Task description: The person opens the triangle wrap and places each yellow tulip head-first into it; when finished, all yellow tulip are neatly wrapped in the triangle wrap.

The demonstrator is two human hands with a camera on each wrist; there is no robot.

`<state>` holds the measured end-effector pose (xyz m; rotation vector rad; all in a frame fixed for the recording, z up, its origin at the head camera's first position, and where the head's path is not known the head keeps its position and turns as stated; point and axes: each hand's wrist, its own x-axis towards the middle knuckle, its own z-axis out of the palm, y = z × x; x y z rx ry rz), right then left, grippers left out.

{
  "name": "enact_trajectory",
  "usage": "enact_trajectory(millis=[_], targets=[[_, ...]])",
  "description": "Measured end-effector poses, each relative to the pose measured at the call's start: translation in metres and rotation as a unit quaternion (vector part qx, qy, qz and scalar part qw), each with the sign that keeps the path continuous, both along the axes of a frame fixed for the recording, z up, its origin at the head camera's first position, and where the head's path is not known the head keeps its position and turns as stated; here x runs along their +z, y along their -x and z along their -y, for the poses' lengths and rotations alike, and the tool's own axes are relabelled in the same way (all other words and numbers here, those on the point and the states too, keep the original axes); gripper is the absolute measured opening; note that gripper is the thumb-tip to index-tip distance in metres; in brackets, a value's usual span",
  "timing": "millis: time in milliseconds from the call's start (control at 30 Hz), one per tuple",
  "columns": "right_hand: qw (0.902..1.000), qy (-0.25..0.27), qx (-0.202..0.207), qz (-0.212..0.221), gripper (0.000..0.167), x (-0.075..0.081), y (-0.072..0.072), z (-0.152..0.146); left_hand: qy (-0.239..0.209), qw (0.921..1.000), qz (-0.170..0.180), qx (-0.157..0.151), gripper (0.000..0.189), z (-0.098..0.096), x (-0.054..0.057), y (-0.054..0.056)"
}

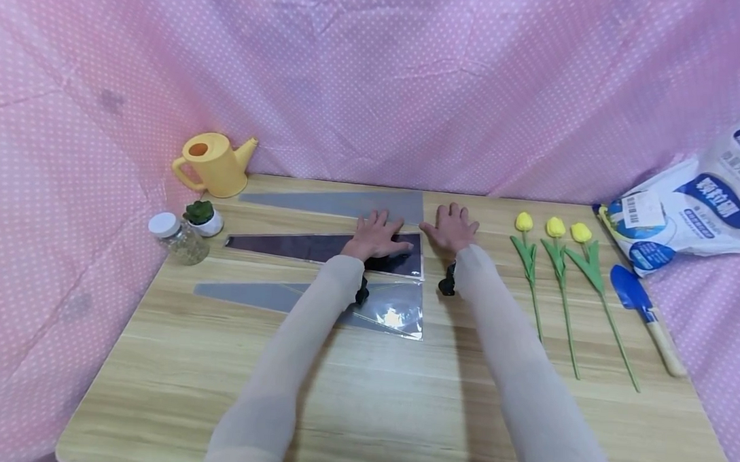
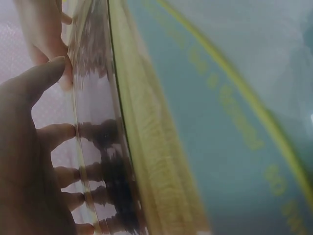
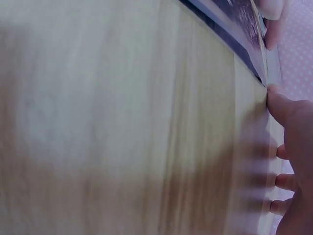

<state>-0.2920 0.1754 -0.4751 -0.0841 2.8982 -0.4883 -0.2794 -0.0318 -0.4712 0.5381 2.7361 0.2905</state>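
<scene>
Three flat, tapered flower sleeves lie in a row, wide ends to the right: a far grey one [image 1: 346, 201], a glossy dark purple one [image 1: 296, 246] and a near grey one [image 1: 251, 295] with yellow lettering visible in the left wrist view. My left hand [image 1: 376, 238] rests with fingers spread over the dark sleeve, its fingertips reaching toward the far grey one. Right of the sleeves, my right hand [image 1: 452, 227] lies spread on the wooden table [image 1: 388, 408]. Its thumb [image 3: 278, 105] is by a sleeve corner; contact is unclear.
Three yellow tulips [image 1: 556, 228] lie to the right, beside a blue trowel [image 1: 631, 288] and a white bag [image 1: 695, 208]. At the back left stand a yellow watering can [image 1: 216, 168], a potted succulent [image 1: 204, 218] and a white-lidded jar [image 1: 182, 241]. Pink dotted cloth [image 1: 375, 88] hangs behind.
</scene>
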Motion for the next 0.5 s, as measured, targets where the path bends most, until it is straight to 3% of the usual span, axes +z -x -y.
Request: enact_trajectory(millis=[333,500], targets=[[0.9993,0.003,-0.033,-0.014,0.069,0.001,0.003,0.009,-0.012,0.9999,0.001,-0.004,0.079,-0.002,-0.002,-0.001],[0.9975,0.046,-0.044,-0.031,0.058,-0.004,0.007,0.014,-0.009,1.0,0.003,-0.002,0.079,-0.005,0.0,-0.003]])
